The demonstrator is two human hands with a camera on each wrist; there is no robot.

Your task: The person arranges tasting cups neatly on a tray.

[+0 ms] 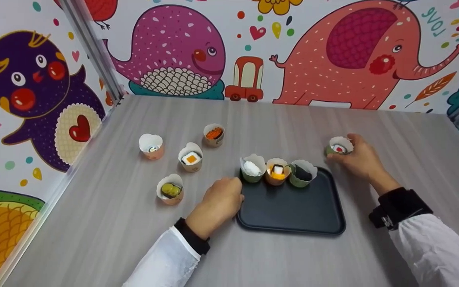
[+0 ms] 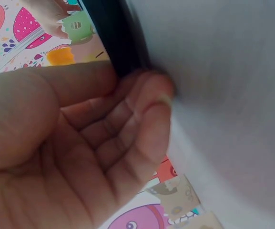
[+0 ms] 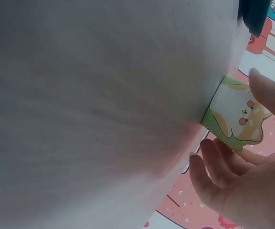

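Note:
My left hand [image 1: 222,199] grips the left edge of a dark tray [image 1: 289,211]; in the left wrist view its fingers curl in at the tray's edge [image 2: 116,38]. Along the tray's back edge stand a cup with white filling [image 1: 252,168], a cup with yellow and white pieces [image 1: 277,171] and a green cup with a dark piece [image 1: 302,173]. Right of the tray, my right hand [image 1: 363,159] holds a green paper cup [image 1: 339,146] between thumb and fingers. The right wrist view shows a dog's face on this cup [image 3: 239,114], upright at the tabletop.
Left of the tray stand several more paper cups: one with orange beads [image 1: 214,134], one with a white and orange piece [image 1: 190,158], one with a green piece [image 1: 170,189] and a pale one [image 1: 151,146]. Cartoon-printed walls [image 1: 249,48] bound the grey table [image 1: 94,223].

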